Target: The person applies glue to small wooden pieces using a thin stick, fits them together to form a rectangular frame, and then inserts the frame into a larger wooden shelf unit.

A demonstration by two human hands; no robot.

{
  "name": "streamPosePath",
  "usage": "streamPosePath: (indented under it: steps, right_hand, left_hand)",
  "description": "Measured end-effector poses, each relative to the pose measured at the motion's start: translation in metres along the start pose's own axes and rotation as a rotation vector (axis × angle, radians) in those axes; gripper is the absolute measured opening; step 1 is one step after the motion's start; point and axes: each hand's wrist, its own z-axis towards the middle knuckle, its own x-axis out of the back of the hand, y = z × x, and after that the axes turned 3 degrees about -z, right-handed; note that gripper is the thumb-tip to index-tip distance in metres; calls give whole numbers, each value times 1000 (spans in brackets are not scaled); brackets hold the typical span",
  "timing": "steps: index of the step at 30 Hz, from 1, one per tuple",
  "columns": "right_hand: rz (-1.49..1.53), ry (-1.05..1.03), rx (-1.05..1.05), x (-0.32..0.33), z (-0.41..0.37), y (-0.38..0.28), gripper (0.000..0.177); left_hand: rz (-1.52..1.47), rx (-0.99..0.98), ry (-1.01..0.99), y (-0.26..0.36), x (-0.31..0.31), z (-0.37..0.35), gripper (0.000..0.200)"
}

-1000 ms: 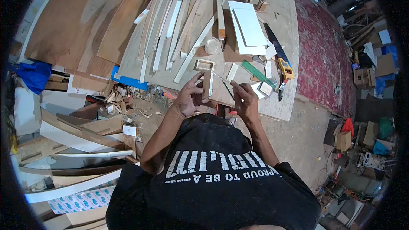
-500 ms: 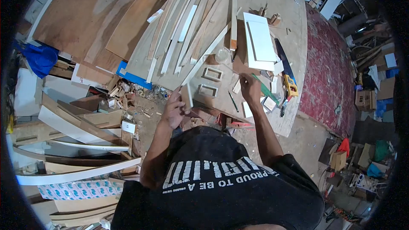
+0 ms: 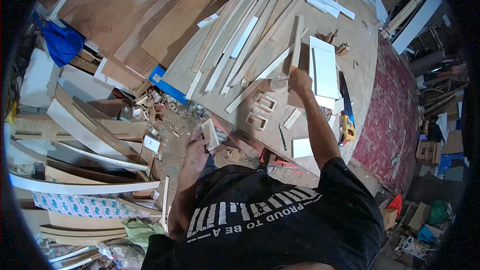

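Observation:
My left hand (image 3: pixel 196 146) grips a small wooden piece (image 3: pixel 210 135) with a white face, held off the bench's front edge. My right hand (image 3: pixel 301 83) is closed over the bench, beside a clear jar (image 3: pixel 278 83) and the end of a wooden strip (image 3: pixel 297 45). What its fingers hold, if anything, is too small to make out. Two small rectangular wooden frames (image 3: pixel 265 102) (image 3: pixel 256 121) lie between my hands. Near them are a small wood block (image 3: pixel 292 118) and a dark pencil (image 3: pixel 282 137).
White panels (image 3: pixel 325 70) are stacked right of my right hand, with a yellow-handled handsaw (image 3: pixel 348 127) beyond. Long wood strips (image 3: pixel 240 35) cover the bench's left side. Curved wooden parts (image 3: pixel 90 132) and scraps (image 3: pixel 150 100) crowd the floor at left.
My right hand has moved up and away from me, from the green strip to beside the jar. The left hand has lowered slightly, tilting the piece's white face upward. The view has shifted.

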Motion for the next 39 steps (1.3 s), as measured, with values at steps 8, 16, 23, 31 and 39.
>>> streamPosePath:
  steps: [8,16,23,31,39]
  right_hand:
    - [823,125,-81,68,-111,57,24]
    - [1384,149,-246,109,-232,8,18]
    - [1422,291,-145,91,-240,5,19]
    - [1330,330,-70,87,-239,1,19]
    - [1355,305,-43,89,-252,-5,15]
  left_hand:
    - [19,162,-114,-7,-73,68,55]
    - [-86,372,-323,-34,-154,92,48]
    - [-46,459,-399,-41,-171,82,49]
    - [-14,457,-439,-40,-167,77,57]
    - [-30,447,-424,-36,-165,71,55]
